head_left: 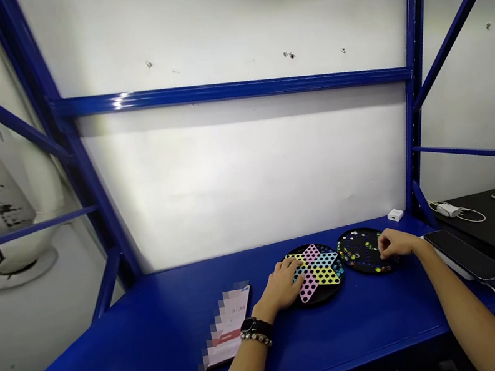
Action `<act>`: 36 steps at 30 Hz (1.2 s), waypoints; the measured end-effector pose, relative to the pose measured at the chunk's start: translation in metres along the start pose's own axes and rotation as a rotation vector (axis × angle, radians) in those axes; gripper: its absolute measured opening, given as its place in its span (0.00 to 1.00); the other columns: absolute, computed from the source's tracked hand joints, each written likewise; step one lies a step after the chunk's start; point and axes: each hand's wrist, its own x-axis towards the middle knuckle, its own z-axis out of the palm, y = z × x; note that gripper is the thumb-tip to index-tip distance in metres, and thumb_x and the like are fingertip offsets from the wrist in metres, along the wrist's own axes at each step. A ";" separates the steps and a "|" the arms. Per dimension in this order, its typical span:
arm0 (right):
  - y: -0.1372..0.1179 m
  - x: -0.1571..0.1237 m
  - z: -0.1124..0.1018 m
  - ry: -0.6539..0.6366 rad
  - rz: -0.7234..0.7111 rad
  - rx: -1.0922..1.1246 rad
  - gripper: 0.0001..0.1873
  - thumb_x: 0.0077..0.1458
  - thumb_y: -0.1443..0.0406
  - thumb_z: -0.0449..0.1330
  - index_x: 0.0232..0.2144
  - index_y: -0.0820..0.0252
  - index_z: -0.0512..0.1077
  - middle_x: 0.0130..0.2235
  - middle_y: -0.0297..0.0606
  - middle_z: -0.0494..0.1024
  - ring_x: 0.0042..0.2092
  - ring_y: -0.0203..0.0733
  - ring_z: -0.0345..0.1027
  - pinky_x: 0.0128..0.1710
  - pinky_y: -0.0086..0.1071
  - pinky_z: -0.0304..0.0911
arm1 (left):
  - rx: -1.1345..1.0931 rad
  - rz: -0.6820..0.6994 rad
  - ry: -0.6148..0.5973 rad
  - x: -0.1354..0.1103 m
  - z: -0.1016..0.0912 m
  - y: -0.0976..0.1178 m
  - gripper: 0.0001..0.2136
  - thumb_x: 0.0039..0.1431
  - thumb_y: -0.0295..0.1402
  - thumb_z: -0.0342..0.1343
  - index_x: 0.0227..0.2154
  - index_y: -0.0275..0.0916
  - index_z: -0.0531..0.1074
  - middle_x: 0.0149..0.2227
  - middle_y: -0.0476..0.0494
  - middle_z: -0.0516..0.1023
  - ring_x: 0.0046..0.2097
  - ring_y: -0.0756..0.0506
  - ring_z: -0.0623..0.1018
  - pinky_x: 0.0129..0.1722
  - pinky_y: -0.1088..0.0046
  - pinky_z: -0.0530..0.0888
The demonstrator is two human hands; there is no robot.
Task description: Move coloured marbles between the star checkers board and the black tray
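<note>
The left hand (284, 284) rests on a flat star with holes, coloured pink, yellow and blue (322, 274), on a round black base (319, 301). The right hand (395, 242), fingers curled, is over the right side of a round black tray (359, 269) of small multicoloured pieces (349, 255). Both stand on a glossy blue tabletop (168, 338).

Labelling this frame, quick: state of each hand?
Left hand: open, resting on the left side of the star-patterned board.
Right hand: curled closed at the round black tray; can't tell whether it holds anything.
</note>
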 end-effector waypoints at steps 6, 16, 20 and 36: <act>-0.039 0.022 0.027 0.200 -0.234 -0.007 0.06 0.46 0.63 0.64 0.27 0.61 0.75 0.29 0.37 0.79 0.32 0.38 0.70 0.34 0.29 0.63 | -0.009 0.010 -0.005 -0.001 -0.002 0.001 0.21 0.66 0.41 0.42 0.57 0.42 0.68 0.62 0.38 0.66 0.61 0.34 0.66 0.55 0.51 0.70; -0.120 0.078 0.096 0.304 -0.262 -0.250 0.08 0.53 0.61 0.63 0.28 0.59 0.78 0.34 0.38 0.81 0.36 0.40 0.71 0.36 0.29 0.61 | 0.009 0.008 -0.012 0.000 0.001 -0.002 0.20 0.66 0.41 0.43 0.56 0.44 0.67 0.63 0.40 0.65 0.61 0.35 0.66 0.55 0.52 0.71; -0.118 0.081 0.107 0.314 -0.222 -0.367 0.08 0.54 0.61 0.62 0.27 0.58 0.79 0.34 0.38 0.81 0.37 0.41 0.71 0.36 0.29 0.59 | 0.013 0.012 -0.011 0.002 0.004 -0.006 0.20 0.66 0.41 0.42 0.57 0.45 0.67 0.63 0.40 0.65 0.62 0.35 0.65 0.56 0.52 0.70; -0.061 0.059 0.038 0.285 -0.166 -0.080 0.18 0.53 0.53 0.58 0.23 0.61 0.74 0.25 0.36 0.74 0.30 0.38 0.64 0.30 0.29 0.57 | 0.003 0.004 -0.016 0.004 0.003 -0.004 0.19 0.65 0.40 0.43 0.56 0.46 0.67 0.63 0.41 0.65 0.62 0.35 0.66 0.56 0.53 0.70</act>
